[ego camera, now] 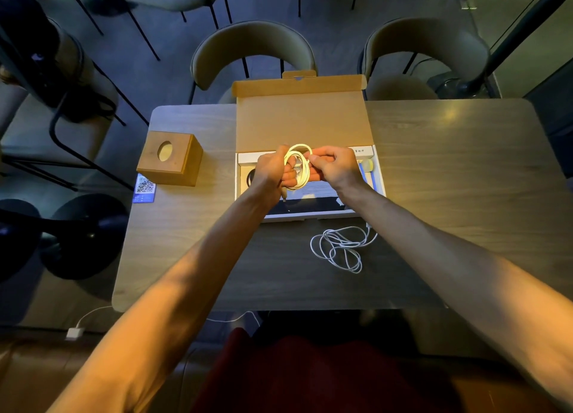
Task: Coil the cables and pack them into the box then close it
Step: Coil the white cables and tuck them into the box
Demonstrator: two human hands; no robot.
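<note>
A wooden tissue box (170, 159) sat on the table (449, 164), a QR-code card (144, 188) touching it; curved chairs (252, 45) stood beyond.

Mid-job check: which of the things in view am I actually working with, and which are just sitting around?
In the job: coiled cable, held by left hand and right hand over the open box; loose cable on the table.
Lying about: wooden block, QR card, chairs, white charger on the floor.

Table (449, 170) with open box (304, 121), loose cable (341, 246), wooden block (170, 158), QR card (144, 188)
</note>
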